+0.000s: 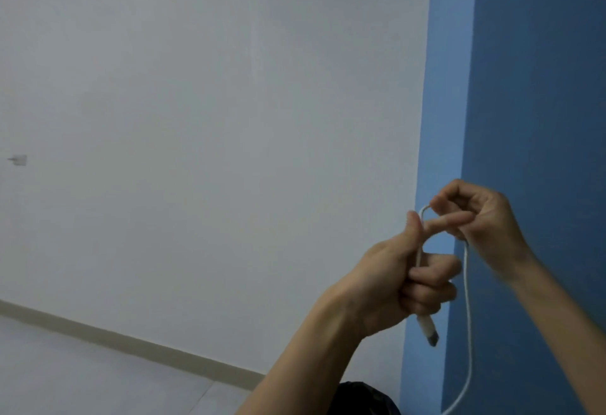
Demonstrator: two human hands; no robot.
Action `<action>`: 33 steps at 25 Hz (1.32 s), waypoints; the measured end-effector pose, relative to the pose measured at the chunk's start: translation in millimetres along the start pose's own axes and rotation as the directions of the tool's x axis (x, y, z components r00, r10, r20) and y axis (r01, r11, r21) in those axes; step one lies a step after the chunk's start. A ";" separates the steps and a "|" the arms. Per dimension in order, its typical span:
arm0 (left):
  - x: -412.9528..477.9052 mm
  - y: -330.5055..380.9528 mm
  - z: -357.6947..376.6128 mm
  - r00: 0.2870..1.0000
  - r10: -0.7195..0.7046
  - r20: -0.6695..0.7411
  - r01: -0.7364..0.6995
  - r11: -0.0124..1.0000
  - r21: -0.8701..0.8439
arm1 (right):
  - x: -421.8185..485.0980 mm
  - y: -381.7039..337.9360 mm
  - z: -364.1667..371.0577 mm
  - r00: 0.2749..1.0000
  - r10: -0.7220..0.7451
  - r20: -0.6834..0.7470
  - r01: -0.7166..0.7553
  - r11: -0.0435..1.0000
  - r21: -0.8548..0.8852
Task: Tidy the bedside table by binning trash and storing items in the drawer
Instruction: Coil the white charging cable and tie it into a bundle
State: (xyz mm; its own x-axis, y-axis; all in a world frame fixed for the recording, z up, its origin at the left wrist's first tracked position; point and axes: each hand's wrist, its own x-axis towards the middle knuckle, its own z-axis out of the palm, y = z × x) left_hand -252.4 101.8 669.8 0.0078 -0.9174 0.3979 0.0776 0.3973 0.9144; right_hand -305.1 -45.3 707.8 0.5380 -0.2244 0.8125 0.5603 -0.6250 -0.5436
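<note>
Coiling is in hand: the cable (468,309) is gripped near its plug (430,332) by the left hand (403,278), looped above by the right hand (482,214). More turns are probably needed next.

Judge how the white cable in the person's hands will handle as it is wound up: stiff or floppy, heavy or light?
Probably floppy: the white cable bends over the top and hangs in a slack curve below the right hand. Likely light, since fingertips alone hold it. Its plug end, sticking out under the left hand, may swing.
</note>
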 end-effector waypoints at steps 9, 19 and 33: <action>0.4 -4.9 -3.8 0.994 0.104 0.031 -0.106 0.993 0.054 | -25.2 23.0 15.5 0.956 0.290 0.044 -0.292 0.954 0.062; 4.6 3.3 -19.1 0.983 0.183 0.004 -0.182 0.979 -0.092 | -68.2 5.8 23.8 0.799 0.504 0.328 -0.464 0.864 -0.198; 25.6 -0.1 -23.0 0.987 0.092 -0.132 -0.077 0.990 0.120 | -75.3 -41.1 6.9 0.810 0.295 0.507 0.213 0.658 -0.722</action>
State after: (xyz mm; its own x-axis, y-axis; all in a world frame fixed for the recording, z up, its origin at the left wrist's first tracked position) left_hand -229.3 77.8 678.2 0.1464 -0.8719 0.4673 -0.0432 0.4663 0.8835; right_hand -364.3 2.4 667.5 0.9203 0.0129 0.3911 0.0280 -0.9991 -0.0328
